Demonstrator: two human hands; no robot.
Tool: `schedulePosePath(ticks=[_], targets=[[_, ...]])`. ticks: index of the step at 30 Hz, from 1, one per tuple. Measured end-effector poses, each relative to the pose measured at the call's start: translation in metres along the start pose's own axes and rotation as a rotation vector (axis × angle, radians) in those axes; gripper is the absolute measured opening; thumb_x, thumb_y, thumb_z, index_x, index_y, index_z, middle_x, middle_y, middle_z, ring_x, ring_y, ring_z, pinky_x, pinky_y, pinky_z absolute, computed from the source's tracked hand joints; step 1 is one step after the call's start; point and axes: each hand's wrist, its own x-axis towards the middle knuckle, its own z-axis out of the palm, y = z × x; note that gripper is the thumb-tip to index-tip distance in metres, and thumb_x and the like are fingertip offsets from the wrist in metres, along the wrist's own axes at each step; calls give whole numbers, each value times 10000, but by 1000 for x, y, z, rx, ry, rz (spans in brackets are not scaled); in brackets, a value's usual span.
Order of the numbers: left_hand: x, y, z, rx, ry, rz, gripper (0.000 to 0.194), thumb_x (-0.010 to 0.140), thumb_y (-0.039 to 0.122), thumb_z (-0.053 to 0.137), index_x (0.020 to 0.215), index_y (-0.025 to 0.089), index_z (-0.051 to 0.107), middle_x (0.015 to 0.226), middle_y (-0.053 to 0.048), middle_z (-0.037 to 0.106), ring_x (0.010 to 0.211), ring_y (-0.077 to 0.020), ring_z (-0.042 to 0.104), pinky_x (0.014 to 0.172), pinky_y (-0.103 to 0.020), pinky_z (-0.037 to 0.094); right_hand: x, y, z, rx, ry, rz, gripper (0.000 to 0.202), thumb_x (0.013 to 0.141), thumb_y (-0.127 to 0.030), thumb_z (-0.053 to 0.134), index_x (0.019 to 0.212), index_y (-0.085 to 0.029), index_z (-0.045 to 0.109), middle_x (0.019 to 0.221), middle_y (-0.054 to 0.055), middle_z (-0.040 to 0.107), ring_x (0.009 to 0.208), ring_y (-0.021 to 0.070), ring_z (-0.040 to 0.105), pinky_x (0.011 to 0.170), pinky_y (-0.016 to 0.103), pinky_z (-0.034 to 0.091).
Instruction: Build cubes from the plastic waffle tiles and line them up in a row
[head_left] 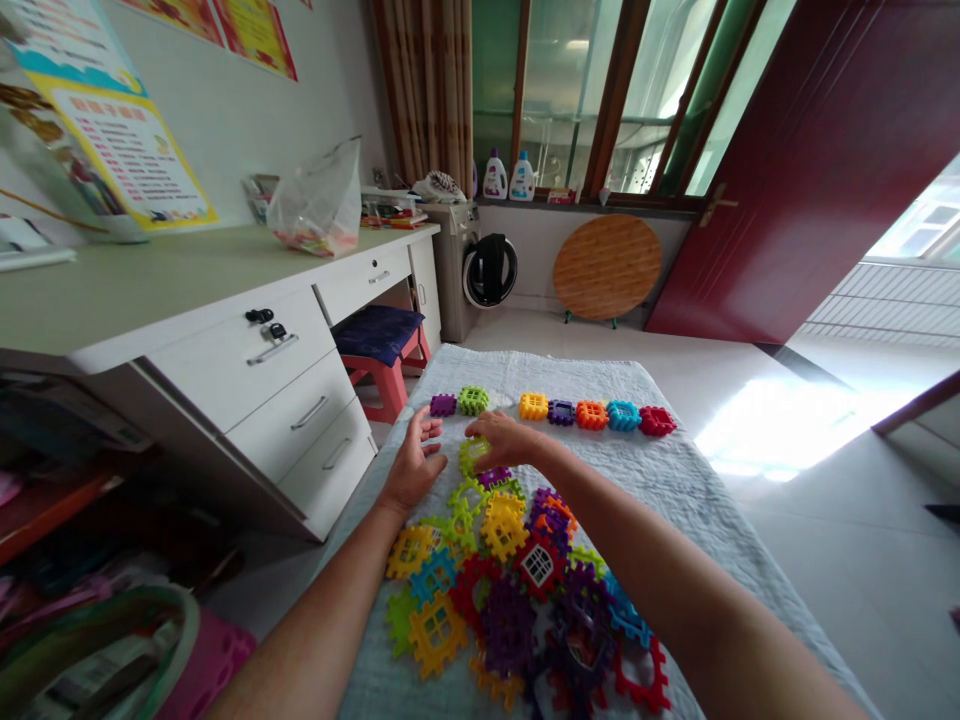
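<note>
Over toward the left edge of the cloth-covered table (697,520), in its far half, there's a lime-green piece (472,457) with the right hand (501,438) right on it. Fingers are bent over the top, but the hand blocks a lot, so I honestly can't tell if it's pinched tight or just touched. Left hand (416,465) is just beside it, loosely open, nothing in it. Near the far edge there's a row: purple piece (442,405) at the left end, green block (473,401) next to it, then a gap, then yellow (533,405), dark blue (561,412), orange (592,415), light blue (622,415) and red (658,421) blocks running to the right edge. A jumbled pile of pieces (506,625) spreads toward the near edge. Past all that: pink stool (386,385), white desk (285,370), washing machine (454,270).
</note>
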Motion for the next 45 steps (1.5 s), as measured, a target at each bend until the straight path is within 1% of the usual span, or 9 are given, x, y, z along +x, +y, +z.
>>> schedulePosePath(ticks=[8, 14, 17, 20, 23, 27, 31, 37, 45], targets=[[0, 0, -1, 13, -21, 8, 795, 653, 129, 550, 1394, 164, 264, 1141, -123, 533, 1062, -217, 540, 905, -410, 457, 0, -13, 5, -100, -83, 63, 553, 646, -418, 725, 1141, -192, 626, 1134, 127, 591, 1052, 300, 536, 841, 366, 435], [-1, 2, -1, 15, -36, -8, 789, 668, 144, 553, 1399, 184, 257, 1117, -104, 550, 1062, -220, 556, 912, -426, 456, 4, -19, -2, -179, -96, 79, 559, 571, -414, 740, 1060, -165, 636, 1111, 151, 595, 1037, 331, 524, 831, 408, 439], [-1, 1, -1, 22, -35, 7, 777, 684, 168, 559, 1401, 192, 260, 1117, -97, 556, 1073, -221, 555, 910, -422, 456, 4, -5, -16, -160, 4, 125, 552, 566, -419, 732, 1048, -172, 622, 1088, 132, 590, 1010, 312, 513, 841, 410, 420], [-1, -1, -1, 27, -23, 19, 767, 693, 184, 570, 1400, 210, 272, 1104, -84, 568, 1055, -214, 565, 900, -411, 458, 6, 19, -33, -183, 139, 224, 545, 572, -397, 724, 1053, -165, 615, 1078, 135, 579, 1005, 311, 489, 869, 436, 390], [-1, -2, -1, 16, -16, 5, 752, 695, 197, 576, 1391, 201, 288, 1099, -88, 576, 1037, -211, 574, 890, -402, 459, 12, 41, -40, -238, 158, 316, 518, 567, -376, 726, 1028, -160, 632, 1074, 140, 573, 1050, 327, 452, 964, 525, 302], [-1, 0, -1, 19, -26, -1, 749, 696, 195, 577, 1385, 181, 283, 1102, -98, 580, 1039, -215, 576, 898, -409, 458, 23, 55, -31, -275, 135, 362, 468, 565, -348, 719, 992, -167, 656, 1115, 143, 548, 1105, 339, 411, 1037, 621, 146], [-1, 2, -2, 35, -30, 20, 735, 709, 182, 578, 1384, 180, 286, 1090, -97, 588, 1038, -218, 581, 910, -424, 454, 30, 58, -19, -265, 100, 374, 447, 582, -305, 691, 1000, -150, 673, 1180, 172, 512, 1157, 366, 366, 1039, 657, 91], [-1, 6, -1, 37, -36, 4, 718, 703, 184, 581, 1370, 182, 316, 1065, -84, 599, 1013, -211, 592, 906, -416, 451, 36, 62, -13, -271, 64, 401, 428, 562, -263, 681, 973, -146, 703, 1187, 186, 524, 1139, 376, 386, 1020, 687, 114], [-1, 2, -2, 26, -47, 11, 713, 708, 195, 593, 1366, 183, 321, 1043, -73, 603, 967, -194, 600, 918, -417, 451, 39, 68, -11, -285, 77, 419, 417, 561, -300, 680, 945, -142, 724, 1168, 189, 542, 1135, 373, 402, 1024, 677, 127]])
